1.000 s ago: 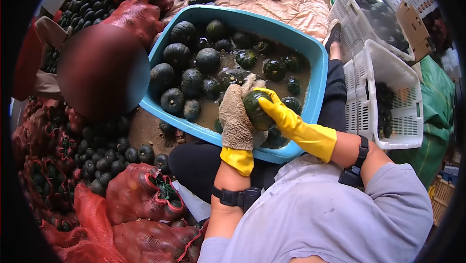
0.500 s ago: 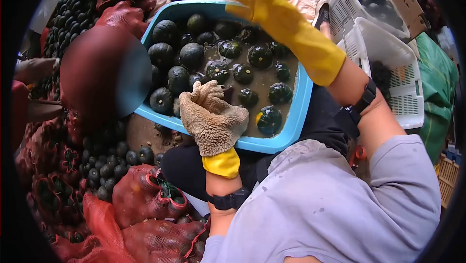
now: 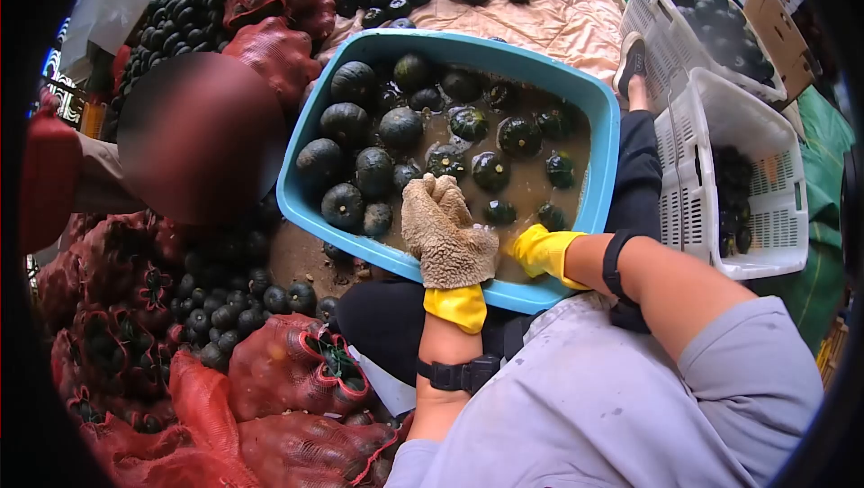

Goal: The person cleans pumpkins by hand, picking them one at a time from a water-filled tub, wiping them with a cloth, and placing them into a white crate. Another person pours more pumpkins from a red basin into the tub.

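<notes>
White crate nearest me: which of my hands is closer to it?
Right. The right hand is at the near edge of the blue tub, left of the white crate; the mitted left hand is farther left.

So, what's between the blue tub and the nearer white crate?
In the head view, a dark-trousered leg lies between the blue tub and the nearer white crate.
</notes>
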